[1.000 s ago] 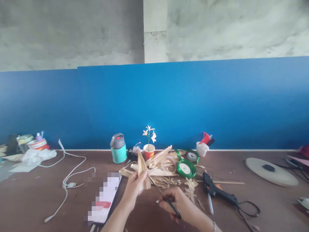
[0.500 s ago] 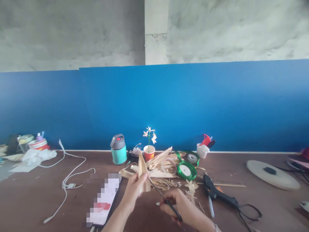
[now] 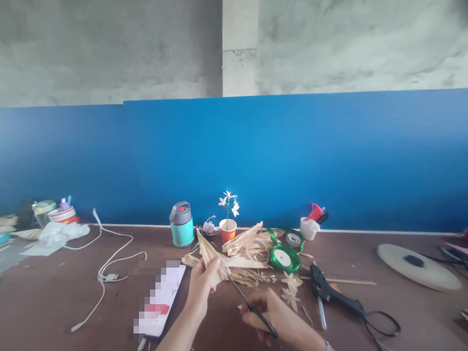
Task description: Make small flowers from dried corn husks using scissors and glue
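Husk (image 3: pixel 207 248) has tilted leftward, pinched by left fingers (image 3: pixel 215 265).

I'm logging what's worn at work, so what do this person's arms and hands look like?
The left hand and right hand are ungloved, the forearms bare as far as they show. A silvery band sits near the right wrist, partly cut off.

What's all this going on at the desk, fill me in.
A person's left hand grips a dried husk piece between the fingers. The right hand holds scissors, blades angled toward the husk's lower edge; whether they are biting into it is too small to tell. More husks lie beyond the hands, a red cup with pale flowers stands behind, and a glue gun lies to the right.
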The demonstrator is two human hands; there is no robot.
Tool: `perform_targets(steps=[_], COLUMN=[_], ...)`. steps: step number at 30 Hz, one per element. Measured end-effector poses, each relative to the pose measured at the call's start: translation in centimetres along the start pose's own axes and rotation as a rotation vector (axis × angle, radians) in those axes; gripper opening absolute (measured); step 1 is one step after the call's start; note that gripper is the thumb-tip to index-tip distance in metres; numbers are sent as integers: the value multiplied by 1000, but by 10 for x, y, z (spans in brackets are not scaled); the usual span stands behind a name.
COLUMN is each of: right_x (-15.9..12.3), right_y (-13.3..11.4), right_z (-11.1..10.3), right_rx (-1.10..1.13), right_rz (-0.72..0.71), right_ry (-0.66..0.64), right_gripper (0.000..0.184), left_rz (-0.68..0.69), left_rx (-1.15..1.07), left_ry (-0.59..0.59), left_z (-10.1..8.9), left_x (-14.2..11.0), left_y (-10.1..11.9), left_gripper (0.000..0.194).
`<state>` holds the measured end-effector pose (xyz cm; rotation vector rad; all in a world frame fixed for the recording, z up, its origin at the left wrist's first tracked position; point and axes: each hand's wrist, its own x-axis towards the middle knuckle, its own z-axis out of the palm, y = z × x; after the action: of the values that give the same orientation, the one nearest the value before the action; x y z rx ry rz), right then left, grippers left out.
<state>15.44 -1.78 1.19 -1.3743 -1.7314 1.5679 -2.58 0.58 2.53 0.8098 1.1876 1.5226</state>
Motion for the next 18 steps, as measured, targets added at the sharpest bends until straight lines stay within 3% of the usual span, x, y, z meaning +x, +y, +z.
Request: perform_targets(steps=[18], right_x=[-5], right_y=[-9], right_z=[2], right_rx=[-59], right_rz=[22], right_ry=[37], right_gripper=[22], left_rz=[19], left_rx=[6], left_ry=[3], left_z=[4], left_x=[-5], left_y=[-3], left_gripper=[39])
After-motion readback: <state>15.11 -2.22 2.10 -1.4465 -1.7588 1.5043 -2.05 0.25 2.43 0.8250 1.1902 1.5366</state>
